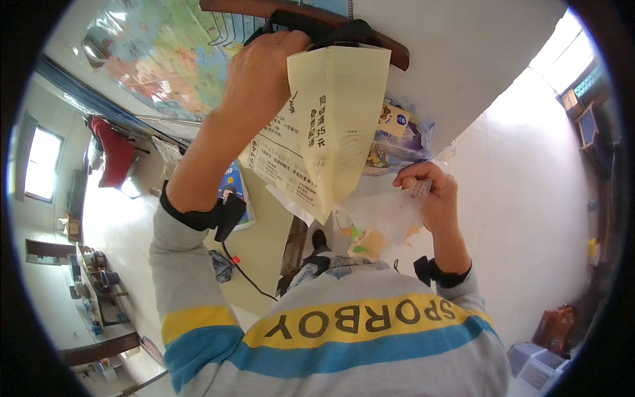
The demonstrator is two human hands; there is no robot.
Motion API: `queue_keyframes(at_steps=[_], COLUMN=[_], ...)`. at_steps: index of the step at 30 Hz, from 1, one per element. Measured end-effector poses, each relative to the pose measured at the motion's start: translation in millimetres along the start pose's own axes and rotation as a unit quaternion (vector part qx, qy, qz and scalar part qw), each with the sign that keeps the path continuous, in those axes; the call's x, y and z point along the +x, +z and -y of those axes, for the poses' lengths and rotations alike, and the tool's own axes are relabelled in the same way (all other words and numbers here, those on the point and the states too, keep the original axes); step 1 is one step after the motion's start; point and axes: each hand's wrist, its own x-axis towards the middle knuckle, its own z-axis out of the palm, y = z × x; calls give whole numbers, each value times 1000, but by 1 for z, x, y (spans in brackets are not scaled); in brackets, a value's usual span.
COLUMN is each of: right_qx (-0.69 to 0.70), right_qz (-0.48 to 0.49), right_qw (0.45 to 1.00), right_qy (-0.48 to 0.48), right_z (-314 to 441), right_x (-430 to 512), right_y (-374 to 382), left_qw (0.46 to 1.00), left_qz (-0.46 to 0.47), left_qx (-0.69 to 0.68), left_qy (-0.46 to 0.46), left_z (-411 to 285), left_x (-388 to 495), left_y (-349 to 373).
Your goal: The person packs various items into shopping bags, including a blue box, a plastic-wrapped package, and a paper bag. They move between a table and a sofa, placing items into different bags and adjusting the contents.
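My left hand is raised at the top, its fingers curled at a black strap along a dark wooden rail on the wall. What lies under the fingertips is partly hidden. Just right of that hand hangs a cream paper bag bearing printed writing, its pointed lower corner toward me. Behind it, a clear plastic bag contains colourful packages. Below these packages my right hand pinches a thin translucent plastic bag with orange and green print.
A colourful map covers the wall at upper left. Below my left arm stands a pale table with a blue printed book or package and a black cable. A red-brown case and a whitish plastic crate sit at lower right.
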Motion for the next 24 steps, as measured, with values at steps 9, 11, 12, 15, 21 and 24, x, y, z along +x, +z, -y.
queue_keyframes(at_steps=[9, 11, 12, 15, 21, 24], right_qx=[-14, -23, -20, -54, -47, -33], right_qz=[-36, -34, -26, -39, -13, -10], right_qw=[998, 999, 999, 998, 999, 999], right_qy=[39, 19, 15, -4, 6, -21], right_z=[-1, -2, -2, -2, -7, -10], right_x=[2, 3, 3, 3, 3, 4], right_y=[-2, -2, -2, -5, -8, -8], left_qw=[1000, 999, 999, 999, 964, 981], left_qz=[21, 33, 29, -33, -202, -148], left_qx=[-2, -32, -25, -12, 171, 108], left_qy=[-15, -21, -21, -23, -15, -59], left_z=[20, 20, 19, 14, 8, 6], left_x=[3, 5, 6, 3, -22, -34], left_y=[-13, -13, -12, -8, 5, 15])
